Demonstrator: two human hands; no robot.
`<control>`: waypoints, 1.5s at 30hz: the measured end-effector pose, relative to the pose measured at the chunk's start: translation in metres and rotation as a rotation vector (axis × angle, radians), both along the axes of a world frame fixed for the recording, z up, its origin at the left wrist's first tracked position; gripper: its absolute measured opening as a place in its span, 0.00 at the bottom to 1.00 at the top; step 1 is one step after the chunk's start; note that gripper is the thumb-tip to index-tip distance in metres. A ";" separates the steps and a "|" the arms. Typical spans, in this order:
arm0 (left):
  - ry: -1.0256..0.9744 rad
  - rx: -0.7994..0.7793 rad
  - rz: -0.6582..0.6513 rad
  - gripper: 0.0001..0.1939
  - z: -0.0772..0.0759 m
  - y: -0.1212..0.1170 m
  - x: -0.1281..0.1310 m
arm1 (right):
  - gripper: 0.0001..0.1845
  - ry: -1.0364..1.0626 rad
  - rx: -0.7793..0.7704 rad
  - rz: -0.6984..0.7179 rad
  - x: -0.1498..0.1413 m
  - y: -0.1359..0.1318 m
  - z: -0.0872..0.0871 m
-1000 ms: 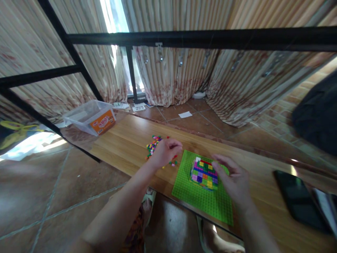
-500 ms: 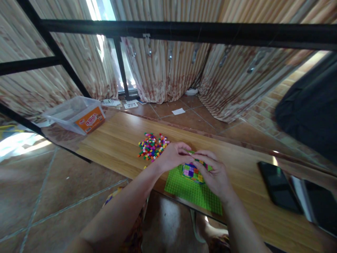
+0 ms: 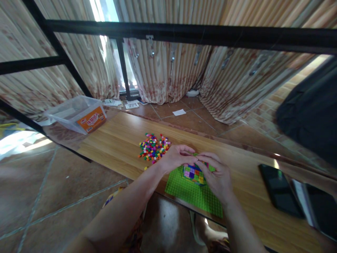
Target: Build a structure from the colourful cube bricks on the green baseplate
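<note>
A green studded baseplate [image 3: 193, 195] lies at the front edge of the wooden bench, bearing a low build of multicoloured toy bricks [image 3: 193, 174]. Over the build's far side, my left hand [image 3: 177, 158] has its thumb and fingers drawn together in a pinch. My right hand [image 3: 217, 174] meets it from the other side, fingertips pinched and almost touching the left ones. Whatever is between the fingertips is too small to make out. Both hands hide part of the build. Left of my left hand lies a loose pile of small coloured bricks [image 3: 152, 147].
A clear plastic box [image 3: 76, 112] with an orange label stands past the left end of the wooden bench [image 3: 118, 130]. On the right lie a black phone-like device [image 3: 280, 189] and another dark flat object [image 3: 322, 207]. A dark metal bar [image 3: 173, 33] runs across, before the curtains.
The view has shifted slightly. My hands stay over the build, with the fingertips of both drawn a little closer together.
</note>
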State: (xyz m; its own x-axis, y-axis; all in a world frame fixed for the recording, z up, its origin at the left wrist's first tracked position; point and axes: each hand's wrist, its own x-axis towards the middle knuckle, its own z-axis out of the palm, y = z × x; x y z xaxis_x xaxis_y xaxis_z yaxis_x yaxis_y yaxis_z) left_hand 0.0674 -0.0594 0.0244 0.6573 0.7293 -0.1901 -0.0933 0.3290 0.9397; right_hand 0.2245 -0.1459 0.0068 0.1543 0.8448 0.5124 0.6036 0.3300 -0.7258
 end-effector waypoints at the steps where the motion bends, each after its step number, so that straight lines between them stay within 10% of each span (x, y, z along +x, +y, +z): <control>1: 0.007 0.012 0.011 0.17 0.000 0.001 0.000 | 0.07 0.003 -0.004 -0.011 0.001 0.000 -0.001; 8: 0.250 0.365 0.252 0.07 -0.011 0.019 -0.006 | 0.08 0.027 -0.130 -0.172 0.010 0.007 -0.017; 14: 0.376 0.568 0.170 0.12 -0.022 0.016 0.002 | 0.08 0.047 -0.168 -0.201 0.008 0.016 -0.026; 45: 0.341 0.343 0.165 0.08 -0.034 0.013 0.023 | 0.14 0.127 -0.352 -0.166 0.005 0.024 -0.025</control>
State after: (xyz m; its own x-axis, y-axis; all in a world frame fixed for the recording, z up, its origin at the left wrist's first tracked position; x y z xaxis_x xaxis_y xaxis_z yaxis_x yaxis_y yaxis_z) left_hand 0.0908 -0.0465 -0.0092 0.4707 0.8759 -0.1055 0.2128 0.0033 0.9771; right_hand 0.2292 -0.1215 -0.0183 0.3470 0.9233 0.1647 0.5256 -0.0460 -0.8495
